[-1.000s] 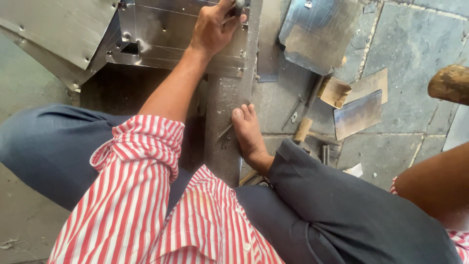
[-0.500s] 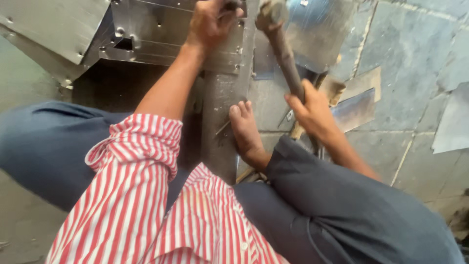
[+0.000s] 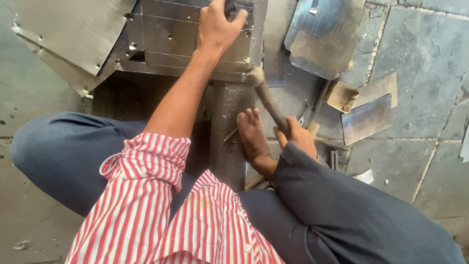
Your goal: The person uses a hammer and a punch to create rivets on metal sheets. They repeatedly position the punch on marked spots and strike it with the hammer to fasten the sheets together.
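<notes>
My left hand (image 3: 217,27) is closed around a small dark tool held upright against a riveted sheet-metal box (image 3: 166,44) at the top of the view. My right hand (image 3: 299,138) grips the wooden handle of a hammer (image 3: 266,95), partly hidden behind my right knee. The hammer head rests low, beside the box's near edge and over a long steel bar (image 3: 229,132) that runs toward me. My bare foot (image 3: 254,139) presses on that bar's right side.
Loose sheet-metal pieces lie around: a large folded panel (image 3: 63,34) at top left, a bent sheet (image 3: 325,41) at top right, a flat offcut (image 3: 367,117) and a small folded bracket (image 3: 341,96) on the stone floor.
The right hand came into view with the hammer raised near the left hand, then swung it down; the hammer head now sits lower by the box edge. The left hand stayed put.
</notes>
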